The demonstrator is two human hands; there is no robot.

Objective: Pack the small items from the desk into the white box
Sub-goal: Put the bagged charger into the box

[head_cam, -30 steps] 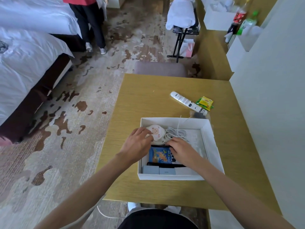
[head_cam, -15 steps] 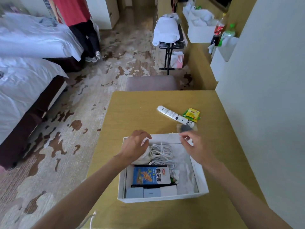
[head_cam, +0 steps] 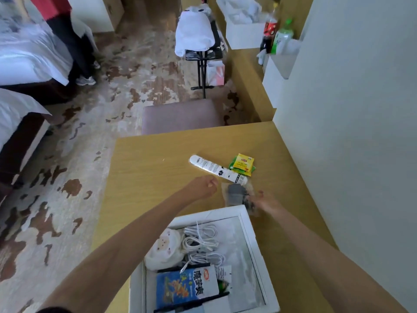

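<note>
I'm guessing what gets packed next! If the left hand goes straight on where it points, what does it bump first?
Probably the white tube lying on the desk just beyond the left hand, though depth is hard to judge.

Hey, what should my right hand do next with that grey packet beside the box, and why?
Probably close its grip on the grey packet and lift it into the white box. The right hand, blurred, is at the packet's edge, and the packet lies on the desk just past the box's far rim.
</note>
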